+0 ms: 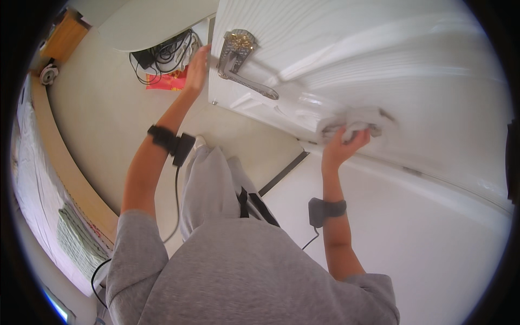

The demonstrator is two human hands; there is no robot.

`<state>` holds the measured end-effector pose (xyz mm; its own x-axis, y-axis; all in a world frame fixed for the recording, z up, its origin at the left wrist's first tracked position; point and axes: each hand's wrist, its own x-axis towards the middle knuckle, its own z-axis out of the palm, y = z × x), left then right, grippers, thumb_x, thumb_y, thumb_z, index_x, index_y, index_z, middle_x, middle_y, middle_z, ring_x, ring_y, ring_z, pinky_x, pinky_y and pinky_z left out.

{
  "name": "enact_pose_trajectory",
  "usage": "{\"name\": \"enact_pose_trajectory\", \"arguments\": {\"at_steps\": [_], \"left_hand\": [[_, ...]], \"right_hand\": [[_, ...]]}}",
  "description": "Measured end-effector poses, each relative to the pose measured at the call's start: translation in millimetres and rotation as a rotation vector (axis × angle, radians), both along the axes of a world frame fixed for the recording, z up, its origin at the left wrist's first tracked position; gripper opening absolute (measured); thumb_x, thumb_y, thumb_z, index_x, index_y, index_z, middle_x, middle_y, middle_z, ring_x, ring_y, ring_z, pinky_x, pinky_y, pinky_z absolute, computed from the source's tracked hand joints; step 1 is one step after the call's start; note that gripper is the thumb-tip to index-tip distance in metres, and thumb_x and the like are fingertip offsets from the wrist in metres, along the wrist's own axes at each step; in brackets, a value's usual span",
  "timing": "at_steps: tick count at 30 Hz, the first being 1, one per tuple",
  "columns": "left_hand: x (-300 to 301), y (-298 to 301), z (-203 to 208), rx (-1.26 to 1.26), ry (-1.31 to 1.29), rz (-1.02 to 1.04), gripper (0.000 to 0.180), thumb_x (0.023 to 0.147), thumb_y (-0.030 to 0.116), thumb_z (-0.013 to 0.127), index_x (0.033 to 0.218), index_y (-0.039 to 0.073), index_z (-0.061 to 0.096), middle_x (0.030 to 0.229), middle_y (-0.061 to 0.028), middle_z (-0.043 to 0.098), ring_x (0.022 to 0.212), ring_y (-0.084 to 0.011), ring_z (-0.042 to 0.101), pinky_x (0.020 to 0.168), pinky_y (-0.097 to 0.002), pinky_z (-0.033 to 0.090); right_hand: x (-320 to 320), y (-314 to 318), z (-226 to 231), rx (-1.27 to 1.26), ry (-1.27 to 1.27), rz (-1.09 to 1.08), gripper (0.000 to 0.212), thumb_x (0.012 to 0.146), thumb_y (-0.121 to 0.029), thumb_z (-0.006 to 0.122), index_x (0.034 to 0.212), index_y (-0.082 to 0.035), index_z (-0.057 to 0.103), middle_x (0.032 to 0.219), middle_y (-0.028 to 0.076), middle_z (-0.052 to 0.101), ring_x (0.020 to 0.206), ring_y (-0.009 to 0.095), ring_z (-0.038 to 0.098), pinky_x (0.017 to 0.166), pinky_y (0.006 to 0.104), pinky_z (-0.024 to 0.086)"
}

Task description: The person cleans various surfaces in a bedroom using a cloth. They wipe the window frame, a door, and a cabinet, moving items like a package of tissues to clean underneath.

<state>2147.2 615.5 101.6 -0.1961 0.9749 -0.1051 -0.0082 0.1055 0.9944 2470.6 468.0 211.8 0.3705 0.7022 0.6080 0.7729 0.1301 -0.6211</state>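
Note:
A white door (303, 59) with moulded panels fills the upper right. My left hand (198, 70) rests along the door's free edge, fingers stretched out against it. Beside that hand, an ornate metal handle (246, 81) is fixed to the door. My right hand (346, 145) is closed around a crumpled pale cloth (356, 130), pressed on the door's surface to the right of the handle. Part of the cloth is blurred and partly covered by my fingers. Each forearm wears a dark strap with a small box and a cable.
Behind my left hand, black cables (168, 54) lie near a red packet (168, 81), under a rounded white top (151, 24). A bed with a wooden side (76, 162) runs along the left. A white wall (390, 227) stands at right. A dark strip (284, 172) crosses the floor.

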Motion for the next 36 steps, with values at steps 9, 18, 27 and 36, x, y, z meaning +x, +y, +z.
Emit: {"name": "enact_pose_trajectory", "arguments": {"at_steps": [9,18,27,36], "left_hand": [[-4,37,-89,0.203,0.128,-0.068,0.055,0.096,0.042,0.037,0.139,0.007,0.03,0.13,-0.01,0.049,0.119,-0.0195,0.045,0.101,-0.0311,0.033],[21,49,-91,0.215,-0.004,-0.127,0.077,0.095,0.058,0.027,0.136,-0.007,0.035,0.139,-0.02,0.039,0.133,-0.0256,0.032,0.109,-0.0313,0.022],[56,25,-99,0.174,0.079,-0.251,0.066,0.096,0.053,0.032,0.134,0.0,0.04,0.134,-0.0205,0.046,0.129,-0.0303,0.039,0.107,-0.0335,0.027],[48,15,-146,0.406,0.267,-0.668,0.073,0.09,0.052,0.048,0.131,-0.008,0.038,0.126,-0.0249,0.049,0.12,-0.0317,0.046,0.101,-0.0339,0.034]], "right_hand": [[-38,37,-41,-0.124,-0.614,0.459,0.056,0.065,0.004,0.056,0.117,-0.015,0.062,0.127,0.005,0.044,0.117,0.03,0.037,0.099,0.0422,0.026],[-47,72,-111,0.147,-0.911,0.37,0.049,0.067,-0.004,0.058,0.105,-0.034,0.068,0.114,-0.008,0.052,0.115,0.021,0.033,0.093,0.0425,0.023],[-9,60,-105,0.222,-0.916,0.228,0.03,0.075,-0.008,0.063,0.098,-0.024,0.071,0.116,-0.003,0.048,0.106,0.023,0.033,0.093,0.0386,0.023],[30,60,-136,0.129,-0.855,0.248,0.033,0.071,-0.005,0.057,0.101,-0.013,0.069,0.115,0.01,0.046,0.112,0.027,0.034,0.092,0.0385,0.027]]}}
